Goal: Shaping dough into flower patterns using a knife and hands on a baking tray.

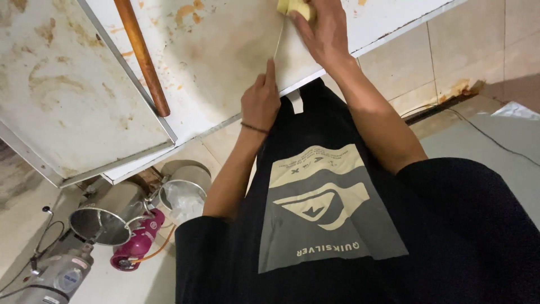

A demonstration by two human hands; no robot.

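At the near edge of the stained white surface [225,62], the right hand [323,31] lies flat on a yellow sponge [292,7], fingers extended, pressing rather than clasping; the sponge sits at the top frame edge, partly cut off. The left hand [260,101] rests its grip on the surface rim, thumb up, apparently pinching a thin pale strip [278,42] whose long axis runs from that hand up to the sponge. A brown rod [143,56] lies diagonally, well left. Open surface lies between.
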